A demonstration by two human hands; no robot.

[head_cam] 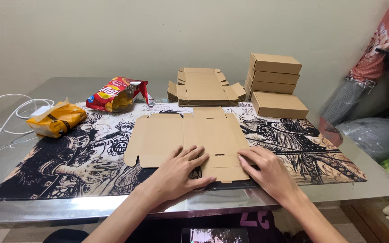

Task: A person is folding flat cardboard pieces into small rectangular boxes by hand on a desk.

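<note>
A flat, unfolded brown cardboard box blank lies on a black-and-white illustrated desk mat. My left hand rests palm down on the blank's near edge, fingers spread. My right hand presses flat on the near right flap beside it. Neither hand grips anything.
A stack of flat box blanks sits at the back. To its right stand several folded brown boxes. A red snack bag and a yellow packet lie at the left, near a white cable. Bags and cloth crowd the right side.
</note>
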